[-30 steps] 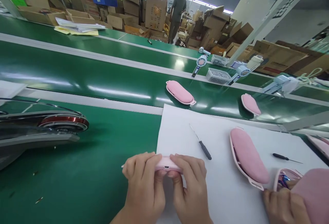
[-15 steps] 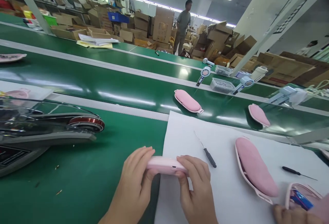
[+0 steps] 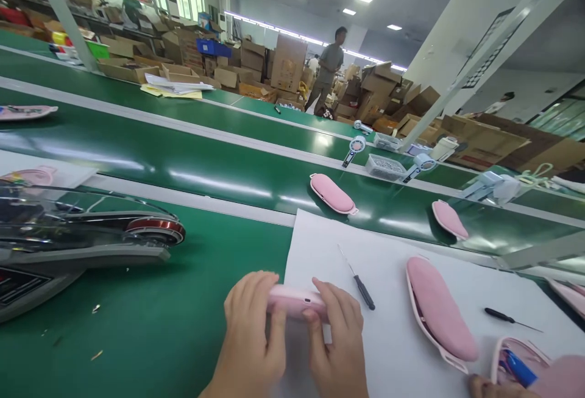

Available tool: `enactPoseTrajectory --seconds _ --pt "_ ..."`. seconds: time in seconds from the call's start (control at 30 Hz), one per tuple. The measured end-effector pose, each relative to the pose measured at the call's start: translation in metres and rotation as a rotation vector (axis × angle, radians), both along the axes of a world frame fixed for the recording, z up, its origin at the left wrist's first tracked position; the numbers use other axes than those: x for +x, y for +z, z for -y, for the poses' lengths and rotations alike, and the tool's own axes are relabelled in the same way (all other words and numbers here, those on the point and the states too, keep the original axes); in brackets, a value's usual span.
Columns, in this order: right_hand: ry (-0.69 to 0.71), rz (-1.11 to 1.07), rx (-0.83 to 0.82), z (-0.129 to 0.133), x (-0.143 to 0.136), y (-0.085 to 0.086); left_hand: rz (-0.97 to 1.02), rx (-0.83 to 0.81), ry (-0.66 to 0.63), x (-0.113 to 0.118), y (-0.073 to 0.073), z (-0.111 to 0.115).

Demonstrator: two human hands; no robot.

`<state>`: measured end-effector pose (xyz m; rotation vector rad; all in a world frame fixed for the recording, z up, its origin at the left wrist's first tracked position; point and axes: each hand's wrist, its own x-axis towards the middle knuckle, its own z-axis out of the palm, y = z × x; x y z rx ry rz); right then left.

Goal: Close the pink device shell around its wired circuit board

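Between my two hands is a pink oval casing (image 3: 292, 302), its edge facing me and a small dark port slot right of its middle. My left hand (image 3: 251, 328) grips the left end, fingers over the top and thumb on the near face. At the other end my right hand (image 3: 339, 331) closes on it the same way, thumb just below the slot. A black-handled screwdriver (image 3: 364, 291) lies on the white sheet (image 3: 320, 245) to the right. Farther right rests a larger-looking pink casing (image 3: 441, 306) with a gap along its edge.
A co-worker's hand (image 3: 493, 387) is beside an opened pink casing (image 3: 516, 355) with a blue part inside. Near it lies another screwdriver (image 3: 499, 314). A glossy machine with a copper-coloured coil (image 3: 155, 230) stands left. More pink casings (image 3: 333, 194) sit on the green belt (image 3: 219, 169).
The whole view has shifted slightly. Both thumbs have moved on the near face of the casing, the right one closer under the slot. The casing stays held between both hands.
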<state>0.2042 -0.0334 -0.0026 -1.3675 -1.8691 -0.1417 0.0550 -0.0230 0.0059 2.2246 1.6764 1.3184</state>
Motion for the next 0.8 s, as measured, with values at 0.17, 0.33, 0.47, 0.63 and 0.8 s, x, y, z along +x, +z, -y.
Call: enactPoseTrajectory --seconds 0.17,0.33,0.47,0.63,0.8 --pt "-0.041 -0.05 0.083 0.003 -0.013 -0.001 -0.037 0.038 -0.004 0.009 -0.008 0.003" --pt "-0.159 -0.055 0.128 0.001 -0.029 -0.001 0.076 -0.018 -0.001 0.009 -0.009 -0.001" --pt "-0.103 -0.008 0.059 0.003 -0.024 0.001 0.075 -0.055 -0.042 0.004 -0.005 -0.002" --pt "0.017 0.059 -0.111 0.009 -0.008 0.007 0.061 -0.073 -0.107 -0.004 -0.001 0.002" --pt "0.039 0.092 -0.159 0.012 0.009 0.01 0.031 -0.083 -0.147 -0.009 0.0 0.005"
